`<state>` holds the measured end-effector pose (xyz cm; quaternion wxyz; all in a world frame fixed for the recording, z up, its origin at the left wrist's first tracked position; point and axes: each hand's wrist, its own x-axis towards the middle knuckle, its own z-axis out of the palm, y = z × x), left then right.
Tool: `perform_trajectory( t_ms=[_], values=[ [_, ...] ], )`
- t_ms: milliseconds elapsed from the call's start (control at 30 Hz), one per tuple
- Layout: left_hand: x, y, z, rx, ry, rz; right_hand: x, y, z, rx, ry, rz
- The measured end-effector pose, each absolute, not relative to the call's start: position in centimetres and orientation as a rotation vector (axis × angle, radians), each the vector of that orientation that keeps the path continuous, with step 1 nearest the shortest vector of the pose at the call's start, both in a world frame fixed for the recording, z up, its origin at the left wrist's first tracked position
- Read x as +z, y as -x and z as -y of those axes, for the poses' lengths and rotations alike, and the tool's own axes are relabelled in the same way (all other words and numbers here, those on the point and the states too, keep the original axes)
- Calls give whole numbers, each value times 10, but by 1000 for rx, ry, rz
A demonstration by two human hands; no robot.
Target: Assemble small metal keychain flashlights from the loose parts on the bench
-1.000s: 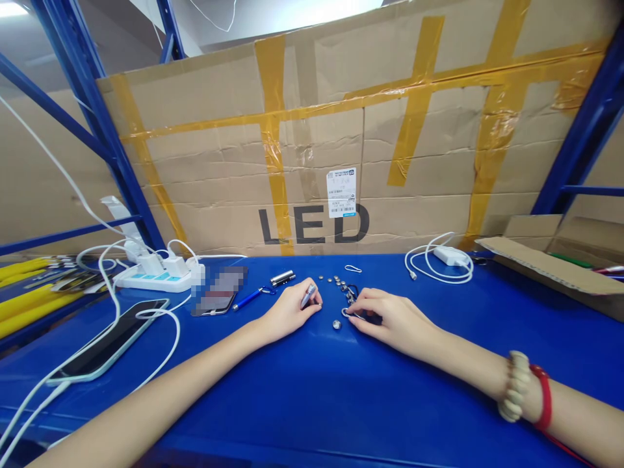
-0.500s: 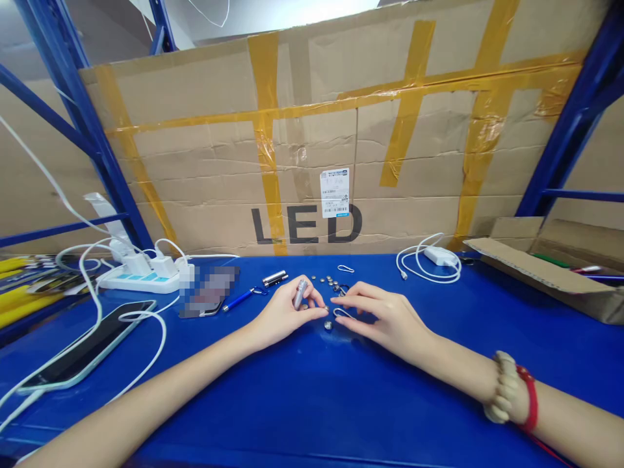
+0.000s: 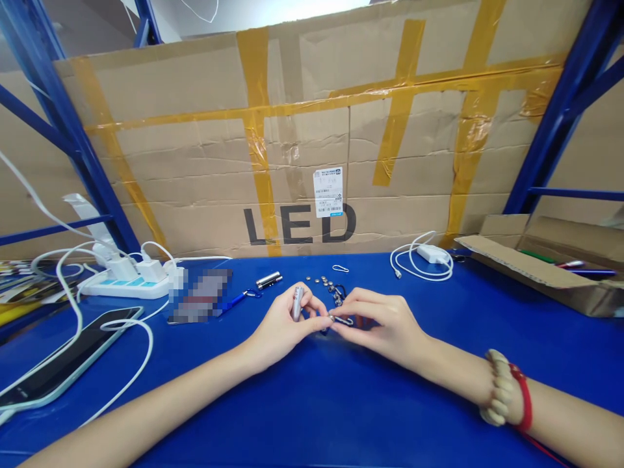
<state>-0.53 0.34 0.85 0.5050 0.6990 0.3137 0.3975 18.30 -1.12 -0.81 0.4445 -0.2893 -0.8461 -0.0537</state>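
My left hand is closed around a small silver flashlight tube, which stands up between its curled fingers. Its thumb and forefinger meet my right hand at a tiny shiny metal piece. The right thumb and fingers pinch at that same spot, and what exactly they hold is mostly hidden. A silver carabiner clip shows beneath the right fingers. Just beyond lie several button cells and a dark clip with small metal parts.
Farther left lie a silver-and-black tube and a blue penlight with a clip. Another wire clip lies behind. Phones, a power strip and cables fill the left; a white charger and an open carton are right.
My hands have come together, fingertips now touching at the small metal piece. A round metal part that lay in front of them is now mostly hidden. The whole view has shifted slightly.
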Motion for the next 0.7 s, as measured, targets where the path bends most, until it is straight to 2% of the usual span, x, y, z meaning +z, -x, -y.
perform_trajectory(
  t_ms=[400,700],
  values=[
    [0,8,-8,917,-1726,-789,-6,-185,7,-249,694,2205],
    [-5,6,-10,921,-1714,-709,-4,-185,8,-176,759,2211]
  ],
)
